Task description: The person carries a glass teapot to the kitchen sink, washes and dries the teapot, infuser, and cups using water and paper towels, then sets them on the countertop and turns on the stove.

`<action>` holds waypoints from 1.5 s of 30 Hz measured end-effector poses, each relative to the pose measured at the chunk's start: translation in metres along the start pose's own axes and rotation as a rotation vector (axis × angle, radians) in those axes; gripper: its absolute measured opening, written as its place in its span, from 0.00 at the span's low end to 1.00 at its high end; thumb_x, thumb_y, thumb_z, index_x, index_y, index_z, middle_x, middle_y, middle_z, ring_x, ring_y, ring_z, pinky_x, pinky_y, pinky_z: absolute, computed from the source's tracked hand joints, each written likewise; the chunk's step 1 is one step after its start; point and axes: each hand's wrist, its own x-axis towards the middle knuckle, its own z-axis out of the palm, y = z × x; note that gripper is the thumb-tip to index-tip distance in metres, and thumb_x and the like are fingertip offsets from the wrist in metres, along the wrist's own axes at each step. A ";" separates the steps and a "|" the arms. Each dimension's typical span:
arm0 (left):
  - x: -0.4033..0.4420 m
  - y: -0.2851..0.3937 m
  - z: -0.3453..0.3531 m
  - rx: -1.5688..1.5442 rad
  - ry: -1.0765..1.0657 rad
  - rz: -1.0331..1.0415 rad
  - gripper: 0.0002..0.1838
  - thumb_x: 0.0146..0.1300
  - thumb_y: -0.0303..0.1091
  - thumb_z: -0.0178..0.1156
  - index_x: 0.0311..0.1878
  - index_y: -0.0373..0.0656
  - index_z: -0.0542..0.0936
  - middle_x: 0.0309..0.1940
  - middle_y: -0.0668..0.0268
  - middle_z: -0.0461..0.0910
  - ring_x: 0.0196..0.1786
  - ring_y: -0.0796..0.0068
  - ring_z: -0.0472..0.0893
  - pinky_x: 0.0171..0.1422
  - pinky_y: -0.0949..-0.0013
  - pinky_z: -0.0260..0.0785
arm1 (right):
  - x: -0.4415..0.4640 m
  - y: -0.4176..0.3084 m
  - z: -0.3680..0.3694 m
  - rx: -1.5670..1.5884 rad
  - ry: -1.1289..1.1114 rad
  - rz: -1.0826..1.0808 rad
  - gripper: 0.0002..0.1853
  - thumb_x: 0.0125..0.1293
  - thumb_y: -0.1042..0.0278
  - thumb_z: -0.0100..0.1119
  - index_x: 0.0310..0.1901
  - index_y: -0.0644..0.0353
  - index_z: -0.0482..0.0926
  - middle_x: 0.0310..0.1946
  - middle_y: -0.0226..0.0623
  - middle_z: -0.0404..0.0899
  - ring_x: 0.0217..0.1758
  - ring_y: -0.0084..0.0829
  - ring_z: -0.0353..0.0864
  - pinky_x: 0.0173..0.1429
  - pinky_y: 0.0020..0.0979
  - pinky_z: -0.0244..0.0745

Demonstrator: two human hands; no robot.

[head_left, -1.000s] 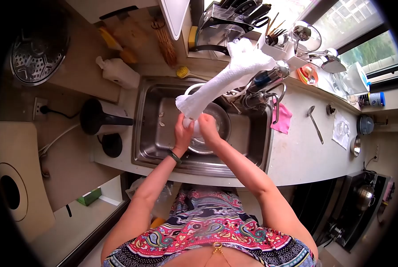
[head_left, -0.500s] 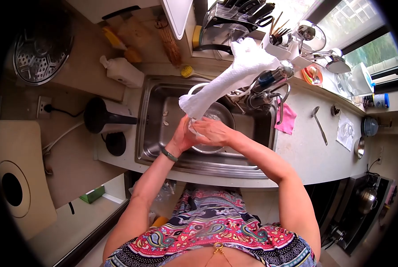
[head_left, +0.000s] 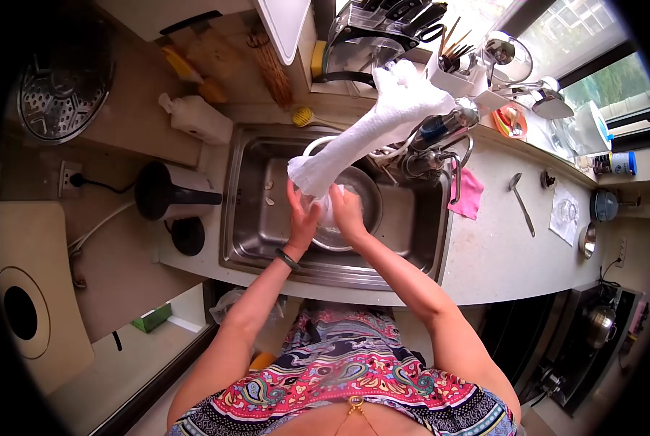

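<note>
Over metal bowl (head_left: 369, 198) in sink (head_left: 411, 221): R hand (head_left: 349, 215) no longer lies across L hand (head_left: 302, 221), exposing white item (head_left: 326, 213) betw. them. L spread wide; R curled, can't tell grip.

A dark-framed glass window (head_left: 572, 43) stands at two o'clock, letting in bright daylight, with blurred green foliage (head_left: 622, 91) outside. A pale, curved-edged table (head_left: 485, 247) stretches out at three; dark, flat panelling (head_left: 514, 327) lies below it at four. Pale floor (head_left: 419, 327) shows at five. At nine, a white rectangular socket (head_left: 70, 179) sits on a dim brownish wall (head_left: 105, 161).
</note>
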 end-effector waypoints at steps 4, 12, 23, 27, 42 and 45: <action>0.022 0.034 -0.014 -0.786 -0.224 -0.747 0.41 0.62 0.73 0.41 0.69 0.53 0.62 0.60 0.65 0.69 0.61 0.64 0.72 0.66 0.54 0.64 | -0.012 0.005 -0.008 -0.338 -0.093 -0.431 0.16 0.68 0.57 0.55 0.30 0.61 0.80 0.24 0.51 0.78 0.27 0.53 0.79 0.29 0.45 0.70; 0.017 0.001 -0.023 -0.094 -0.133 -0.227 0.30 0.68 0.54 0.51 0.64 0.43 0.66 0.55 0.62 0.74 0.56 0.63 0.75 0.61 0.61 0.68 | 0.000 0.011 0.000 0.121 -0.147 0.029 0.28 0.75 0.44 0.39 0.34 0.60 0.80 0.23 0.40 0.78 0.27 0.33 0.80 0.32 0.38 0.70; 0.018 0.033 -0.016 -0.261 -0.172 -0.259 0.45 0.55 0.53 0.68 0.69 0.46 0.57 0.62 0.64 0.64 0.65 0.71 0.66 0.66 0.64 0.62 | 0.005 -0.017 0.006 0.523 -0.296 0.273 0.29 0.74 0.41 0.39 0.38 0.63 0.77 0.33 0.36 0.80 0.32 0.25 0.79 0.37 0.29 0.73; 0.020 0.022 -0.028 -0.511 -0.162 -0.492 0.42 0.57 0.55 0.66 0.69 0.49 0.57 0.61 0.63 0.66 0.62 0.71 0.70 0.56 0.67 0.71 | 0.028 0.025 -0.003 0.792 -0.268 0.343 0.16 0.74 0.56 0.48 0.41 0.63 0.75 0.35 0.39 0.81 0.32 0.28 0.81 0.35 0.28 0.76; 0.033 0.023 -0.022 -1.028 -0.172 -0.728 0.38 0.66 0.66 0.45 0.67 0.45 0.62 0.59 0.46 0.70 0.61 0.48 0.73 0.53 0.49 0.77 | 0.033 0.031 -0.050 0.953 -0.067 0.559 0.22 0.69 0.44 0.51 0.22 0.49 0.64 0.11 0.22 0.57 0.11 0.19 0.52 0.16 0.23 0.45; 0.033 0.020 -0.013 -1.039 -0.237 -0.816 0.39 0.66 0.66 0.46 0.68 0.45 0.61 0.61 0.46 0.68 0.62 0.46 0.72 0.53 0.50 0.77 | 0.037 0.034 -0.075 1.022 -0.070 0.502 0.16 0.69 0.52 0.53 0.27 0.52 0.68 0.15 0.26 0.64 0.15 0.20 0.60 0.19 0.22 0.53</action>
